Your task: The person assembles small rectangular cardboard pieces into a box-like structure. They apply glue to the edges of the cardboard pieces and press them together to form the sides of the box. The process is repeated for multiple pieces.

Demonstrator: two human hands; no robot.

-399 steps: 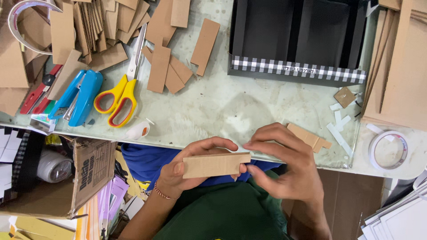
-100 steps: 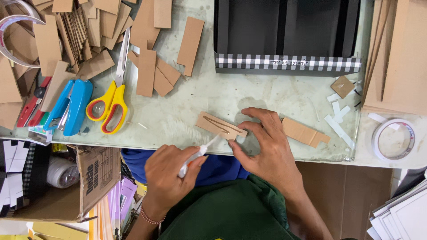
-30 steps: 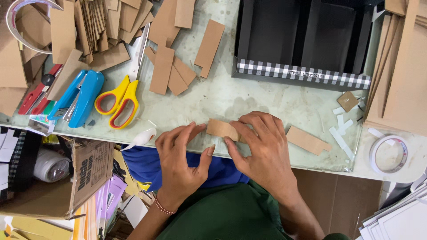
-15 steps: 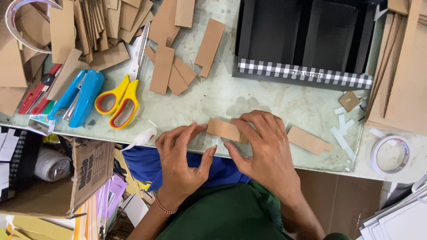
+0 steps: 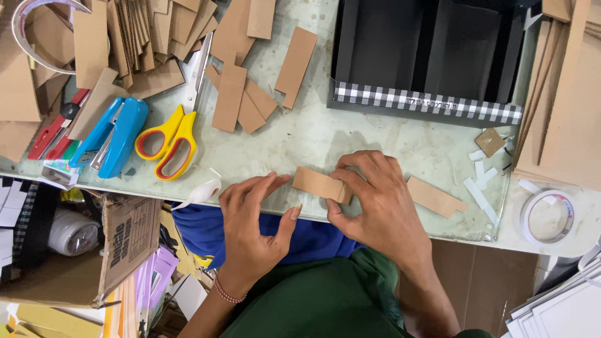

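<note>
Cardboard, in the form of a small tan rectangular strip, lies flat on the pale glass-topped table close to its near edge, and it is the piece both hands attend to. Behind it stands the largest thing here, a black open box with a black-and-white checked front rim, and loose tan cardboard offcuts are scattered to its left. The right hand presses down on the strip's right end, fingers curled over it and thumb tucked beneath the table edge side, so it is held flat rather than lifted. The left hand rests just beside the strip's left end, fingers spread and holding nothing; half a second ago it lay the same way, while three seconds back it held a small white tool and the strip sat tilted, so the piece has since been laid square and pinned. A second tan strip lies to the right, apart. Yellow-handled scissors and a blue stapler sit well to the left, a white tape roll far right, and a small white glue tube near the left hand.
</note>
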